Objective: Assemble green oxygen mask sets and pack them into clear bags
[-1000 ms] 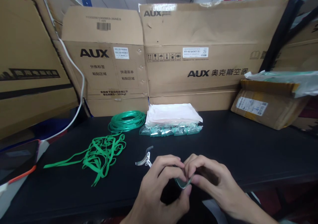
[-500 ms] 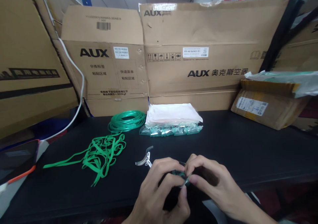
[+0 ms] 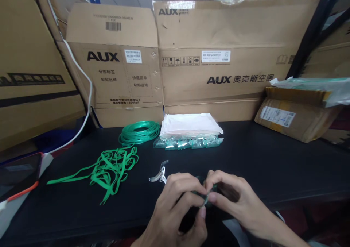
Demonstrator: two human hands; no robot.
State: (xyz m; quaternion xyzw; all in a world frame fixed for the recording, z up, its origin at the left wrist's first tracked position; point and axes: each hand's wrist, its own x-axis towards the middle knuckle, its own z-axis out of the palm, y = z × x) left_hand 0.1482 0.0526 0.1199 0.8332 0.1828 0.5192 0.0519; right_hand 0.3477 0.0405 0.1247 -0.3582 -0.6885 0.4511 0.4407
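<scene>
Just above the table's near edge, my left hand [image 3: 177, 207] and my right hand [image 3: 236, 197] meet fingertip to fingertip. Both are closed on a small piece of translucent green plastic [image 3: 205, 200], pinched between thumbs and fingers. Most of that piece is hidden behind the fingers, so its full shape cannot be made out. Beyond my left hand lie a few thin whitish strips with holes [image 3: 158, 176]. Farther left a tangled flat green strap [image 3: 112, 170] rests on the black table [image 3: 254, 159], with a coil of green tubing [image 3: 139, 132] behind it.
A stack of white packets [image 3: 190, 123] with clear green plastic along its front edge stands at the back middle. Large cardboard panels [image 3: 186, 83] wall off the rear. A carton [image 3: 290, 112] sits at the right; a white cable [image 3: 87, 83] hangs at the left.
My fingers have shifted slightly on the green plastic piece, which has turned, and its curved lower edge no longer shows. Both hands stay in about the same place; the table items are unmoved.
</scene>
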